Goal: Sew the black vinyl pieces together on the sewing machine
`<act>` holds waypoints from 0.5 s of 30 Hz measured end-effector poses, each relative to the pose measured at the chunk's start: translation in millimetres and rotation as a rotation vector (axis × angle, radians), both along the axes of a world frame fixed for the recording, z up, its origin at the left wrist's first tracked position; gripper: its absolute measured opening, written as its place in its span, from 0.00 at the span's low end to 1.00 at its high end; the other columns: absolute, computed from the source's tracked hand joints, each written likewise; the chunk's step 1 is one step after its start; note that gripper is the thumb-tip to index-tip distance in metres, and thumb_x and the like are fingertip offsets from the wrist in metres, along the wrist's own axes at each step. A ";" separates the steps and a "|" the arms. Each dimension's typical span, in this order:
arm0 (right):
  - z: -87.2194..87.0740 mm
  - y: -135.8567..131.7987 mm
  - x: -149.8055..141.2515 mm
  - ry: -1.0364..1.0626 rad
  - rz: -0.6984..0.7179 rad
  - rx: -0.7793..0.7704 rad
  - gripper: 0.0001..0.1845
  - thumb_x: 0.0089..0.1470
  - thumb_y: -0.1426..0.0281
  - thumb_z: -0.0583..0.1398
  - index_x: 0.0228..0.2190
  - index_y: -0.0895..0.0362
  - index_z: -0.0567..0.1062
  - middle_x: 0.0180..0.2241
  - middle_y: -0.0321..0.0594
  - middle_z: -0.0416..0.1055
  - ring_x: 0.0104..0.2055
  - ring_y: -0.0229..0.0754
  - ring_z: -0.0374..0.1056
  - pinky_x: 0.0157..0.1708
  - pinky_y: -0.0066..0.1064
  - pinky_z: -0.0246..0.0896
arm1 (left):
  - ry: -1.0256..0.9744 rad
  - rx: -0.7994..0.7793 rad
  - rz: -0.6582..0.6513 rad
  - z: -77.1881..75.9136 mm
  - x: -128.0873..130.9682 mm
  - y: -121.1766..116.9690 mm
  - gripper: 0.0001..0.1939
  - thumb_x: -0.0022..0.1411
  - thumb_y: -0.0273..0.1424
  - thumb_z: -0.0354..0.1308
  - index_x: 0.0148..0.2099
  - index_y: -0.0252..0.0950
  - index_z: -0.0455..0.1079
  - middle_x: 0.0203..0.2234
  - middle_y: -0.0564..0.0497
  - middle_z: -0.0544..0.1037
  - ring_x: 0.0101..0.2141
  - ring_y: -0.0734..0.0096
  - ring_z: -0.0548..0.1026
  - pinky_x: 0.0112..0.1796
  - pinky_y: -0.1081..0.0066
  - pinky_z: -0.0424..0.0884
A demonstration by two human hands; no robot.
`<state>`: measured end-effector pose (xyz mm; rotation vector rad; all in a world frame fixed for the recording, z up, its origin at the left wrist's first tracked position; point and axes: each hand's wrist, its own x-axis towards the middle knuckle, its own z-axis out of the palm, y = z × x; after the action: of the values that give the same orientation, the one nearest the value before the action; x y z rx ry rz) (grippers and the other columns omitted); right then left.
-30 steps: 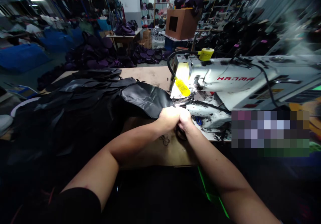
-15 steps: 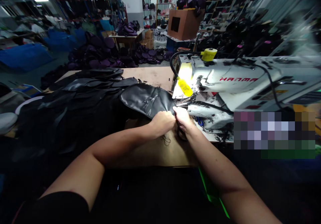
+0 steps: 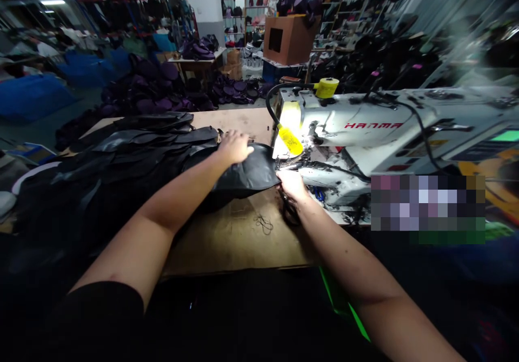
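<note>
A black leather-like piece (image 3: pixel 247 174) lies on the table, its right end by the needle area of the sewing machine (image 3: pixel 324 121). My left hand (image 3: pixel 234 147) rests over the far edge of this piece, fingers stretched out and thumb apart. Close to the needle, my right hand (image 3: pixel 292 185) is closed on the near right edge of the piece. Below that hand are dark handles like those of scissors (image 3: pixel 290 212); whether the hand touches them I cannot tell. A tangle of dark thread (image 3: pixel 263 224) lies on the tabletop (image 3: pixel 231 243).
A heap of black pieces (image 3: pixel 101 173) covers the table's left side. The machine's lit lamp has a yellow label (image 3: pixel 290 140). Behind the table are purple bags (image 3: pixel 158 89) on the floor and a cardboard box (image 3: pixel 290 40). A pixelated patch covers part of the right side.
My left hand has let go of the near edge beside my right hand and moved left and away, onto the far side of the black piece. My right hand stays near the needle.
</note>
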<state>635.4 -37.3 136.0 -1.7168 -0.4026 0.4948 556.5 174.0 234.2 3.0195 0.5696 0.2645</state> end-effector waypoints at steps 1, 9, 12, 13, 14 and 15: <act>1.3 1.6 -2.5 0.034 -0.032 0.020 0.12 0.54 0.70 0.61 0.19 0.55 0.70 0.17 0.35 0.68 0.18 0.37 0.63 0.19 0.26 0.54 | 0.037 -0.032 0.066 2.2 0.5 20.6 0.26 0.70 0.44 0.56 0.62 0.33 0.74 0.60 0.35 0.75 0.58 0.48 0.71 0.58 0.56 0.65; 9.7 19.2 -16.4 0.255 -0.224 0.093 0.09 0.55 0.73 0.60 0.23 0.56 0.70 0.18 0.36 0.70 0.18 0.34 0.64 0.16 0.22 0.54 | -0.049 -0.091 0.223 -18.9 -29.1 58.3 0.19 0.75 0.37 0.48 0.49 0.33 0.79 0.47 0.38 0.83 0.47 0.55 0.78 0.45 0.67 0.67; 7.3 11.7 -17.7 0.196 -0.192 0.084 0.09 0.56 0.70 0.60 0.25 0.57 0.72 0.21 0.35 0.71 0.19 0.33 0.63 0.19 0.23 0.56 | -0.099 -0.084 0.300 -23.3 -38.1 53.1 0.19 0.75 0.38 0.48 0.50 0.34 0.78 0.47 0.37 0.83 0.47 0.54 0.79 0.44 0.67 0.66; 5.1 4.5 -17.4 0.175 -0.172 0.082 0.09 0.55 0.69 0.60 0.25 0.57 0.73 0.21 0.35 0.72 0.20 0.33 0.64 0.21 0.24 0.58 | -0.113 -0.086 0.325 -24.6 -40.6 52.4 0.19 0.75 0.38 0.48 0.50 0.34 0.77 0.47 0.37 0.82 0.48 0.53 0.79 0.44 0.66 0.66; 1.6 -5.1 -16.6 0.135 -0.142 0.062 0.09 0.54 0.69 0.61 0.24 0.57 0.74 0.22 0.35 0.72 0.21 0.34 0.65 0.23 0.25 0.59 | -0.122 -0.091 0.349 -26.1 -43.1 52.1 0.18 0.75 0.38 0.48 0.51 0.35 0.77 0.48 0.37 0.82 0.48 0.53 0.79 0.44 0.66 0.66; -3.6 -16.9 -15.5 0.066 -0.098 0.008 0.08 0.53 0.69 0.62 0.23 0.57 0.74 0.22 0.36 0.73 0.23 0.36 0.66 0.26 0.26 0.61 | -0.130 -0.096 0.372 -27.8 -46.0 51.9 0.18 0.76 0.38 0.48 0.51 0.35 0.76 0.48 0.37 0.82 0.48 0.52 0.78 0.44 0.66 0.66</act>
<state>619.9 -54.2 132.4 -1.6991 -0.2714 0.4761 510.5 225.9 206.4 2.7590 1.0945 0.4319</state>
